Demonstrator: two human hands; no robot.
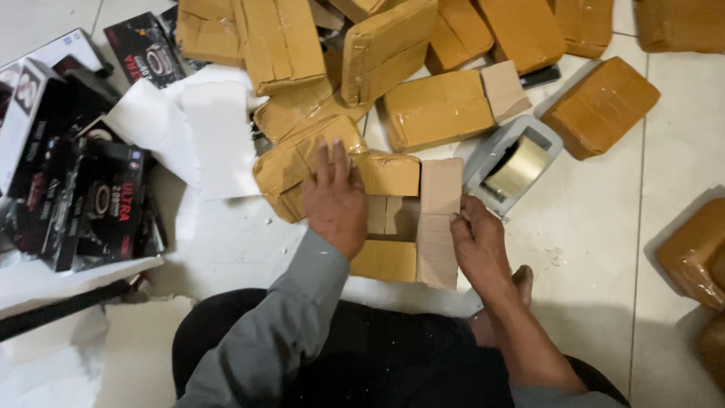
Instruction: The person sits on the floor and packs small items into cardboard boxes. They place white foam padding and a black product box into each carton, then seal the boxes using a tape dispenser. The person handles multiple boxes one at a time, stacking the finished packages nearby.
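A brown cardboard box point(393, 227) lies on the floor in front of my knees, partly covered in shiny brown tape. My left hand point(334, 198) presses flat on its left side, fingers spread over the taped part. My right hand point(477, 240) pinches the edge of the bare cardboard flap point(438, 219) on the right. A grey tape dispenser point(513, 162) with a roll of brown tape sits just right of the box.
Several brown taped parcels point(434, 109) are piled beyond the box, with more at the right point(600, 106). Black printed product boxes point(83, 196) are heaped at left. White foam sheets point(204, 136) cover the tiled floor. My bare foot point(521, 279) rests near the box.
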